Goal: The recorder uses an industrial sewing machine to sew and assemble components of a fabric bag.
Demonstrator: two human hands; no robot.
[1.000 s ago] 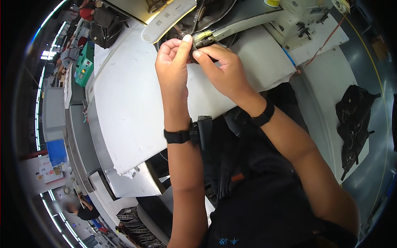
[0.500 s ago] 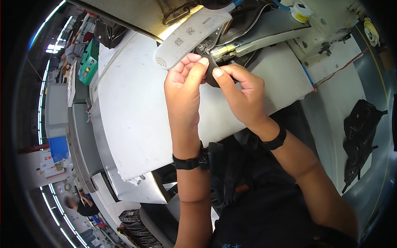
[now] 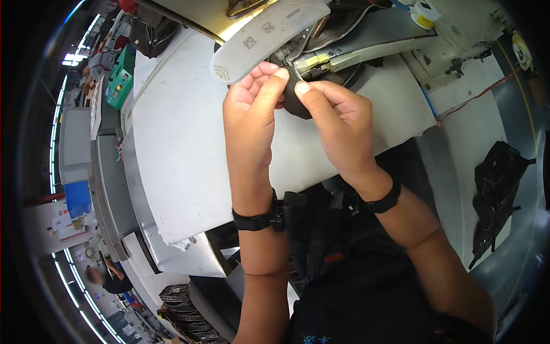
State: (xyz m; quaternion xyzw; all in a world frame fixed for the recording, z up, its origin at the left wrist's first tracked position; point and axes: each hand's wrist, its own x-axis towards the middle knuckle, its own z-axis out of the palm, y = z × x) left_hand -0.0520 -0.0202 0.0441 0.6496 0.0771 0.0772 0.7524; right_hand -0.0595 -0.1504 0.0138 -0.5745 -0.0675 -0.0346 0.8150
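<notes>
In front of the sewing machine, both my hands pinch the edge of a dark fabric piece that has metal zipper teeth along it. My left hand grips it between thumb and fingers, just below the rounded end of a pale grey machine cover. On the other side my right hand holds it with the thumb on top. The fabric runs up to the machine's needle area, partly hidden under the cover. More dark cloth with an open zipper lies behind.
A white work table spreads under my hands. Dark bags lie at the far left and on the right. A green box stands beyond the table's left edge. Farther off at lower left, a person is at work.
Both hands keep their pinch on the dark fabric. The right hand has turned slightly, and more of the fabric shows between the hands. The whole view has shifted a little.
</notes>
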